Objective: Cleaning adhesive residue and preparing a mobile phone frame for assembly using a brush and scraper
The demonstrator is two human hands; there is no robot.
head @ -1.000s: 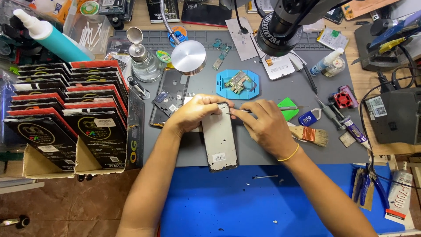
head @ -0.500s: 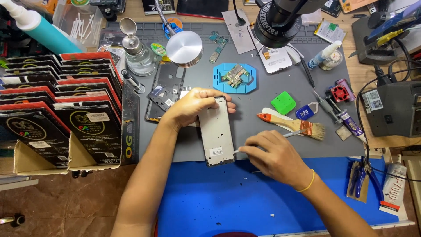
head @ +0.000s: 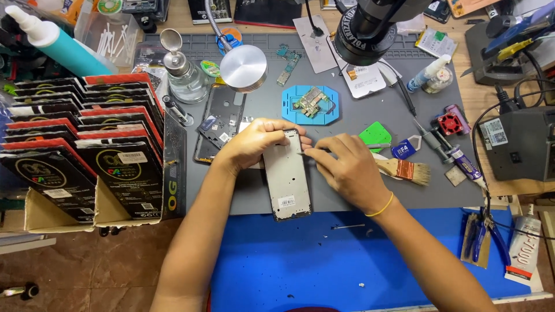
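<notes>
A grey phone frame (head: 286, 182) lies lengthwise on the dark grey work mat (head: 347, 115). My left hand (head: 251, 141) grips the frame's top end, fingers curled over its upper edge. My right hand (head: 347, 170) is at the frame's upper right edge, fingertips pinched on a thin metal tool (head: 309, 152) whose tip touches that edge. Just right of that hand, a flat paintbrush (head: 407, 170) rests on the mat.
Behind are a second open phone body (head: 219, 121), a blue holder with a circuit board (head: 312, 104), a round metal disc (head: 243, 68), a glass dispenser bottle (head: 184, 72) and a microscope head (head: 376, 26). A cardboard box of black-and-red packs (head: 87, 150) stands left. Pliers (head: 480, 237) lie right.
My right hand moved from the frame's lower right side up to its upper right edge, next to my left hand. The left hand kept its grip on the frame's top.
</notes>
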